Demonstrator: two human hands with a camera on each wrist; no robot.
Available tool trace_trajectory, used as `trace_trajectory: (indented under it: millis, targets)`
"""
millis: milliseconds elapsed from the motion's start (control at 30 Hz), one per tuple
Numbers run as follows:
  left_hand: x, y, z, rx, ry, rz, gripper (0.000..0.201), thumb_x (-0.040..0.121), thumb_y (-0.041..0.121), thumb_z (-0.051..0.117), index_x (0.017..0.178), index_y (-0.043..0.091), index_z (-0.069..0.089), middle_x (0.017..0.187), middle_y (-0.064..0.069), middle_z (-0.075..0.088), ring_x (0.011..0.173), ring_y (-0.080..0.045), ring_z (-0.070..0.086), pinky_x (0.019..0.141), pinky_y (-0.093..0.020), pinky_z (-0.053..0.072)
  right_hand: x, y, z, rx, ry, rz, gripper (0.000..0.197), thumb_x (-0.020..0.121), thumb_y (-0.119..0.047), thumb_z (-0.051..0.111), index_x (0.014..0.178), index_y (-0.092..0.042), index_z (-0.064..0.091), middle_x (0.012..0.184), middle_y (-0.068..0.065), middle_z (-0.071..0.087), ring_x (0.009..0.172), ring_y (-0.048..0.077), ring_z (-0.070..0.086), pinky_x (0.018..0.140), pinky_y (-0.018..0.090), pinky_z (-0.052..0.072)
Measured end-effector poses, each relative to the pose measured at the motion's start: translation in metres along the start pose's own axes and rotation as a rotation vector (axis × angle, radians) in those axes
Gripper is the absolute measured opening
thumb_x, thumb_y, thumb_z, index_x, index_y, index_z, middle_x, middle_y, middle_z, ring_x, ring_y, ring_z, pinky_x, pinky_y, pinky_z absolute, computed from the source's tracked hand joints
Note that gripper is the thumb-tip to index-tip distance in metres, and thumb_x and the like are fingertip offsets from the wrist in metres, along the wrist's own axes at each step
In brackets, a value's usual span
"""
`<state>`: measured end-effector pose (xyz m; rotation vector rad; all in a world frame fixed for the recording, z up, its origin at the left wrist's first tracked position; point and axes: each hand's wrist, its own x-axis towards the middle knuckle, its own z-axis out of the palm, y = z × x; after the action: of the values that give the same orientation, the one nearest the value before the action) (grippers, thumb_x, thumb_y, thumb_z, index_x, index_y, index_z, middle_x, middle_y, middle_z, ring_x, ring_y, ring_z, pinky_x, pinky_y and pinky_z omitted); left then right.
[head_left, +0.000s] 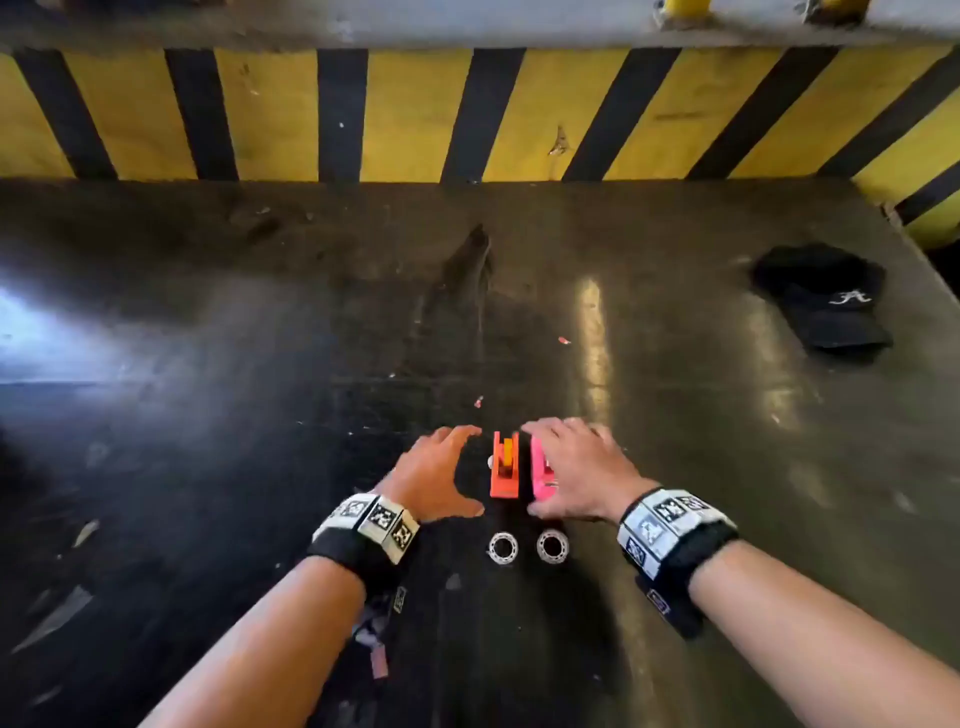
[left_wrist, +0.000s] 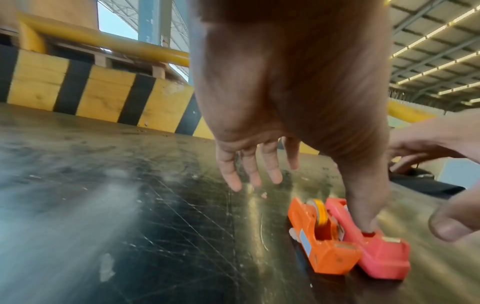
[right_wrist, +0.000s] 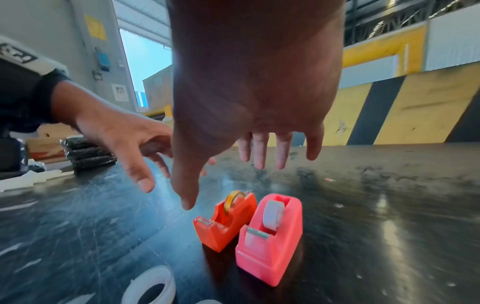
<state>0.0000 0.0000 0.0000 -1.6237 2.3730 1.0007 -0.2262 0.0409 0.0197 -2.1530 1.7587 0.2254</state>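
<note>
Seen from the head camera, two small tape dispensers stood side by side in the lower centre of the frame, on a dark, scuffed tabletop (head_left: 260, 467). The orange tape dispenser (head_left: 505, 465) was on the left and carried a roll of amber-coloured tape. The pink tape dispenser (head_left: 540, 470) was just to its right, almost touching it, and carried a white roll. Both cutter ends pointed toward the bottom of the frame.

The left hand (head_left: 436, 475) hovered just left of the orange dispenser. Its fingers were spread and gently arched and its thumb was held wide, and it gripped nothing. The right hand (head_left: 576, 467) hung over the pink dispenser and hid that dispenser's right side in the head view. In the right wrist view its fingers were straight, its thumb pointed down, and a clear gap lay between it and both dispensers, so it too held nothing. In the left wrist view the left thumb overlapped the pink dispenser, but whether it touched could not be told.

Two loose white tape rolls lay flat just below the dispensers, between the wrists, one to the left (head_left: 503, 547) and one to the right (head_left: 552, 545). Both wrists wore black bands with black-and-white square markers.

A black cap (head_left: 826, 296) with a white embroidered letter lay near the right edge of the frame, well apart from the hands. A yellow-and-black striped barrier (head_left: 415, 114) ran across the top of the frame behind the tabletop.
</note>
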Motion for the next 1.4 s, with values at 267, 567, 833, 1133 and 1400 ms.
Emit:
trace_trajectory:
  millis: [267,567,833,1133,1400]
  targets:
    - [0.042,0.002,0.030,0.199,-0.076,-0.012,0.122,0.067,0.045,0.089,0.163,0.024,0.017,0.165,-0.001,0.031,0.151,-0.032,0.030,0.117,-0.057,0.036,0.046,-0.007,0.033,-0.200,-0.042,-0.011,0.121,0.057,-0.077,0.075,0.154,-0.016,0.035,0.155,0.004,0.043,0.141,0.029,0.041,0.118,0.064,0.015]
    - [0.041,-0.001,0.031,0.074,-0.029,0.002,0.108,0.075,0.041,0.085,0.161,0.025,0.022,0.163,-0.002,0.036,0.152,-0.031,0.030,0.119,-0.059,0.033,0.051,-0.006,0.041,-0.078,0.080,-0.078,0.102,0.058,-0.069,0.072,0.140,-0.012,0.051,0.136,0.004,0.058,0.133,0.025,0.050,0.123,0.063,0.004]
    - [-0.004,-0.004,0.009,-0.146,0.093,0.162,0.108,0.066,0.044,0.092,0.154,0.031,0.030,0.151,0.004,0.052,0.141,-0.017,0.044,0.118,-0.041,0.039,-0.001,-0.007,0.022,0.555,0.091,-0.120,0.105,0.066,-0.040,0.088,0.152,-0.021,0.031,0.135,-0.004,0.049,0.124,0.014,0.046,0.102,0.028,0.043]
    - [-0.046,-0.031,0.010,-0.274,0.088,0.103,0.099,0.064,0.040,0.095,0.145,0.029,0.038,0.130,0.021,0.057,0.120,-0.011,0.058,0.107,-0.038,0.049,-0.045,-0.008,0.028,0.605,0.061,-0.001,0.103,0.065,-0.039,0.091,0.150,-0.023,0.034,0.143,-0.002,0.049,0.123,0.019,0.053,0.100,0.032,0.045]
    - [-0.072,-0.057,0.043,0.187,0.013,-0.191,0.107,0.066,0.066,0.082,0.154,0.027,0.036,0.153,-0.006,0.038,0.144,-0.034,0.035,0.114,-0.058,0.039,-0.062,-0.022,0.037,0.646,0.021,-0.032,0.100,0.071,-0.029,0.090,0.152,-0.032,0.031,0.143,-0.008,0.048,0.130,0.015,0.052,0.098,0.026,0.038]
